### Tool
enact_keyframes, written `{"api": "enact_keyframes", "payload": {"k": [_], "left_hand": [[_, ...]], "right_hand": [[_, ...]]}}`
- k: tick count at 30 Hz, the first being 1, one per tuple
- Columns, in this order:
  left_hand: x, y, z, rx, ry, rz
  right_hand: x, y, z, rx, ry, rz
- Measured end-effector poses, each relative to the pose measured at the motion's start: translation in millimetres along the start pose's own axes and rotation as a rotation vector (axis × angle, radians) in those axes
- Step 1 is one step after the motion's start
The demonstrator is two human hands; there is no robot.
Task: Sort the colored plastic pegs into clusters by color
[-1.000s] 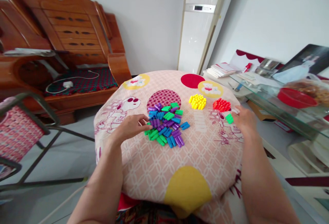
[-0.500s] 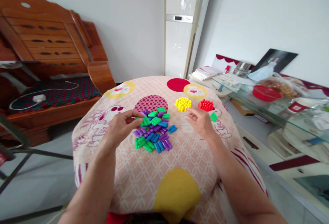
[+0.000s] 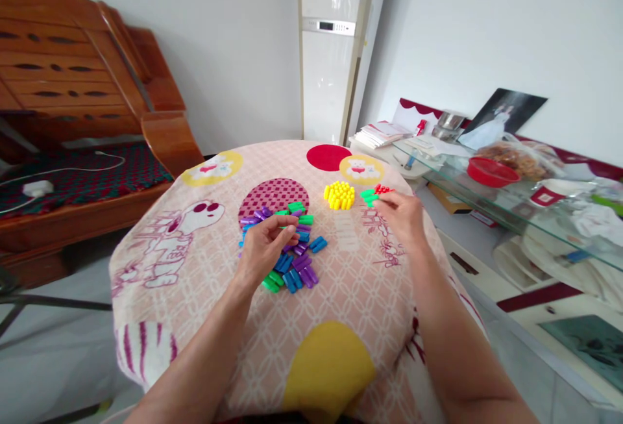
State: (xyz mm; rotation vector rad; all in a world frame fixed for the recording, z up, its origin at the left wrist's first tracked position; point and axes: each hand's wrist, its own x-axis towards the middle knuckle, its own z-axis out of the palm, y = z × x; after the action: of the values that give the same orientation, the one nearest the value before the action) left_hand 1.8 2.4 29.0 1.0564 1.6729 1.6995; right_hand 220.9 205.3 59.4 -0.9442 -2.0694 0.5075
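Observation:
A pile of small rounded plastic blocks point(image 3: 305, 273) in purple, blue and green lies at the middle of the table. My left hand point(image 3: 268, 242) hovers over the pile, thumb and fingers bent close together; whatever is between them cannot be made out. At the right, my right hand point(image 3: 402, 216) pinches a green plastic block point(image 3: 370, 197) at its fingertips. That block is beside a tight group of red blocks point(image 3: 383, 189), partly hidden by the hand. A group of yellow blocks point(image 3: 339, 195) stands upright between the pile and the red group.
A patterned cloth point(image 3: 195, 307) covers the round table. On the right is a glass-topped cabinet point(image 3: 438, 167) with a red bowl point(image 3: 492, 172), papers and bags. A wooden bench point(image 3: 87, 96) stands at the left, and a tall white air conditioner point(image 3: 327, 73) at the back.
My right hand has moved from beside the yellow blocks to the red group, with a green block now at its fingertips. My left hand has shifted right over the pile. The view has turned slightly.

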Motion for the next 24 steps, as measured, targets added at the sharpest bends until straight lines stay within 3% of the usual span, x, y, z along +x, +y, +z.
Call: {"api": "enact_keyframes", "payload": {"k": [4, 7, 12, 19, 24], "left_hand": [[0, -6, -10, 0.088, 0.077, 0.009], [0, -8, -18, 0.194, 0.132, 0.005], [1, -7, -29, 0.28, 0.207, -0.006], [2, -5, -34, 0.285, 0.265, 0.02], [3, -3, -39, 0.375, 0.375, 0.013]], "right_hand": [[19, 54, -38, -0.391, 0.134, 0.267], [18, 77, -40, -0.59, 0.064, 0.337], [12, 89, -25, -0.677, -0.073, 0.339], [14, 92, -20, -0.709, -0.17, 0.339], [13, 93, -21, -0.664, -0.187, 0.275]]}}
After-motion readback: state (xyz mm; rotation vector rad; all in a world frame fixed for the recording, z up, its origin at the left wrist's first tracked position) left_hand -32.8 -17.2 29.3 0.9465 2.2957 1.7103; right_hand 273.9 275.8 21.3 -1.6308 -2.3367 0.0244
